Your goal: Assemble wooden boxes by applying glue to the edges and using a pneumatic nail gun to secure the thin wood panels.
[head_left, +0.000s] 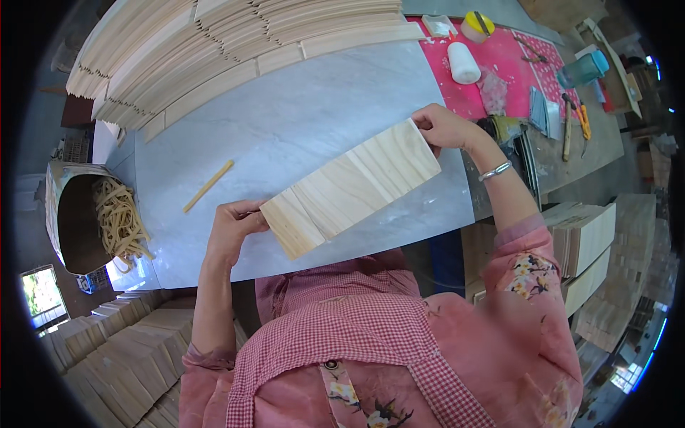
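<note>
A pale wooden board (353, 187), with wavy grain and seams across it, slants over the table in front of me. My left hand (239, 225) grips its lower left end, the thumb and fingers at the edge. At the upper right end my right hand (444, 130) is closed on the board's edge, with some fingers hidden behind it. A thin yellowish strip (208, 186), like a rubber band, lies on the table to the left of the board.
Tall stacks of thin wooden boards (214, 57) line the table's far side. A container of tan bands (118, 221) stands at left. A white roll (464, 63), a yellow tape roll (477, 27), a hammer (568, 128) and a teal bottle (584, 69) sit at right. More board stacks flank me.
</note>
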A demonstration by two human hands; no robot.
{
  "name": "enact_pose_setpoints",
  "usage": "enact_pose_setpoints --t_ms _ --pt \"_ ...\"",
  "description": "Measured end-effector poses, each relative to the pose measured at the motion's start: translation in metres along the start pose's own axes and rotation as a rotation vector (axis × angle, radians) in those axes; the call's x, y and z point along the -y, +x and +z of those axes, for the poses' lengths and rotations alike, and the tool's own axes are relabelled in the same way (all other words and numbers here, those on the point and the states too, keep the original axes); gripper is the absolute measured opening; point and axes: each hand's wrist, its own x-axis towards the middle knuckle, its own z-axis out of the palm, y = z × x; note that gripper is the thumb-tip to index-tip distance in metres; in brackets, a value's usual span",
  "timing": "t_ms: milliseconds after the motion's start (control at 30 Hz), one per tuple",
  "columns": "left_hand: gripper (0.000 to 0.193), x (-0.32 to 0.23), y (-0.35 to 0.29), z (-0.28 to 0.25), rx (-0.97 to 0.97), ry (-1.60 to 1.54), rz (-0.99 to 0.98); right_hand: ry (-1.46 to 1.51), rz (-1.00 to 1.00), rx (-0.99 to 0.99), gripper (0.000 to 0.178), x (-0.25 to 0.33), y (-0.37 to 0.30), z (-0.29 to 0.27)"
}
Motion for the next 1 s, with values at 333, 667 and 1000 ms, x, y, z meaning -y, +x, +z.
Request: enact_pose_setpoints --t_ms 333,667,1000 --pt "0.025 0.001 -0.015 0.016 -0.094 0.026 0.018 -0.146 0.088 0.076 0.005 0.017 0.010 0.000" --pt "0.020 0.023 0.018 0.011 -0.233 0.512 0.317 -0.173 0.109 0.013 0.009 0.025 0.005 0.003" --pt "0.024 0.042 0.008 0.027 -0.507 0.743 0.520 -0.455 -0.372 -0.432 0.008 -0.033 0.000 0.029"
